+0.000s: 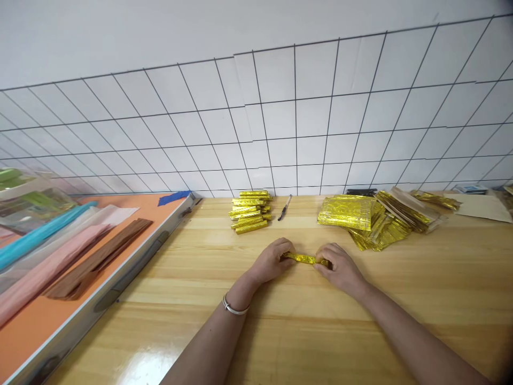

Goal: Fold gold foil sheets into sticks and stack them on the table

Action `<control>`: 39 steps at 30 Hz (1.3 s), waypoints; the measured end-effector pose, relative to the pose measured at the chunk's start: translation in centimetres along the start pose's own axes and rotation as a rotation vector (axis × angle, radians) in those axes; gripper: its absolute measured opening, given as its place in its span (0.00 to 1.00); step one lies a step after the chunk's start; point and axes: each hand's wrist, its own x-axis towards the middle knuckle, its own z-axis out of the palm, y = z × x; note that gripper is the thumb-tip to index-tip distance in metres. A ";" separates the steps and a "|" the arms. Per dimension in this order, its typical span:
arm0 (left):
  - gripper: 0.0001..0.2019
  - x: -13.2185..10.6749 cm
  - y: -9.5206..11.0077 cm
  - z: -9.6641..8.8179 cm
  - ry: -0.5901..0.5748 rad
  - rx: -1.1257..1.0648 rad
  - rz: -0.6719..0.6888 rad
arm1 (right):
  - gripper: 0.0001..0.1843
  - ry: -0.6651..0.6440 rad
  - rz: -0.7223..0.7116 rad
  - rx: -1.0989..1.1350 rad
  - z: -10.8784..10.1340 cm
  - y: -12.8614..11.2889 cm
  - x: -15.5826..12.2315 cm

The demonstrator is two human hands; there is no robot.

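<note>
A narrow strip of folded gold foil (303,259) stretches between my two hands, low over the wooden table. My left hand (276,260) is closed round its left end, the fingers curled over it. The right end is pinched by my right hand (337,267), thumb below and fingers above. Both ends of the strip are partly hidden by the fingers. Beyond my left hand lies a pile of similar rolled gold foil strips (250,211). Flat gold foil sheets (345,212) lie in a heap beyond my right hand.
A pen (285,207) lies between the two gold piles. At the left, an orange-topped board (114,262) with a raised edge bears a brown paper strip (102,256) and pink and blue rolls. A tiled wall (276,123) closes off the back. Brown card (483,207) lies far right.
</note>
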 end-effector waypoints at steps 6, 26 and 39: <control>0.09 0.0 -0.1 0.0 -0.012 0.001 -0.004 | 0.04 -0.010 0.011 -0.034 0.0 0.1 0.0; 0.11 0.3 0.6 0.2 -0.048 0.087 -0.019 | 0.10 -0.016 0.045 -0.080 0.2 -0.1 0.0; 0.09 0.3 5.1 3.5 -0.007 -0.522 -0.083 | 0.18 0.224 -0.070 0.123 -3.8 -7.6 0.7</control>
